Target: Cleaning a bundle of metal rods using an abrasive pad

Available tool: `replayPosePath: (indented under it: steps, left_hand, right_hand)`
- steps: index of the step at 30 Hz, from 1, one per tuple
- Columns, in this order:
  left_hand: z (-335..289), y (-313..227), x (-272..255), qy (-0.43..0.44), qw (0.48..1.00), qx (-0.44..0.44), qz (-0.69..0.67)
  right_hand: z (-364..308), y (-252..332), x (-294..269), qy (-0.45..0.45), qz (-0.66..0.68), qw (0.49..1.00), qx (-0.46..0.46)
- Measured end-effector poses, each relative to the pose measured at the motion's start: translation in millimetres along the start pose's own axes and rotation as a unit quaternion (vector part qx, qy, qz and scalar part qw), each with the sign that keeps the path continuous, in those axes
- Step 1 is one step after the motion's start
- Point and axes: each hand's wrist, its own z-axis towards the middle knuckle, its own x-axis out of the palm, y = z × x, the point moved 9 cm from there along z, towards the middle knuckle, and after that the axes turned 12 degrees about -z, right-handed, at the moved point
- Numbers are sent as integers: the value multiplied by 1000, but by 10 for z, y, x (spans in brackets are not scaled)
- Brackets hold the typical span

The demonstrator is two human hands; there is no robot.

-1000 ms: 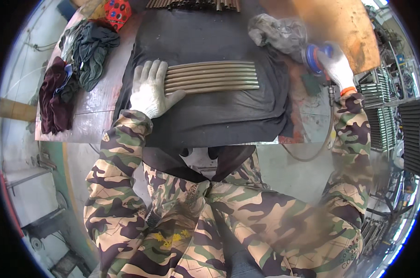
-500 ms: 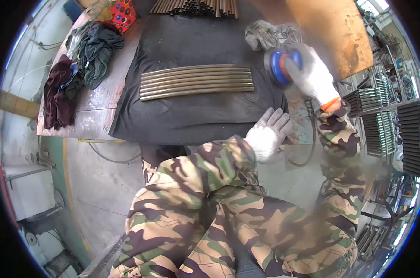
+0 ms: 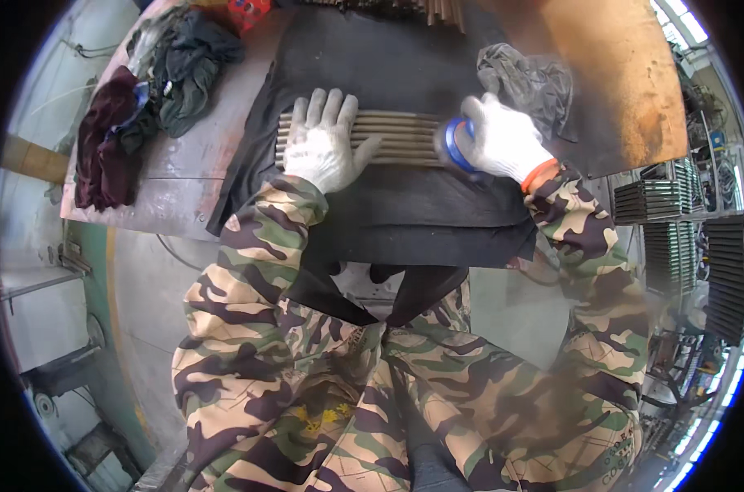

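Several slim metal tubes (image 3: 401, 138) lie side by side in a row on a black cloth (image 3: 372, 61) over the table. My left hand (image 3: 323, 143), in a white work glove, rests flat on the left part of the row with its fingers spread. My right hand (image 3: 499, 135), gloved with an orange cuff, is wrapped round a blue round-headed sander (image 3: 458, 146). The sander sits at the right ends of the tubes. Its underside and most of its body are hidden by the glove.
A crumpled grey cloth (image 3: 536, 86) lies beyond my right hand. Dark and maroon rags (image 3: 109, 139) are heaped at the table's left. More tubes (image 3: 413, 8) are stacked at the far edge. Racks of dark bars (image 3: 655, 197) stand to the right, by a brown board (image 3: 610, 66).
My left hand has gone from the cloth's front right edge to the left part of the tubes. My right hand has brought the sander leftward onto their right ends.
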Motion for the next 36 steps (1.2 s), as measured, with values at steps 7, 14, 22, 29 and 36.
replayPosePath:
  steps: [7,14,22,29,36]
  left_hand:
    - [-70,182,-106,27,999,-31,-29]
    - [-12,77,33,9,1000,-3,-25]
    - [181,61,-30,18,999,30,-26]
    - [159,-103,-4,59,997,40,-20]
    - [-5,-38,94,76,996,38,26]
  right_hand:
    - [144,339,65,-34,14,998,-49]
    - [166,80,77,-30,0,999,-21]
    - [333,-90,99,-67,-13,997,-35]
    - [43,-45,28,-113,-21,991,-61]
    - [-103,176,83,-55,-19,996,-71]
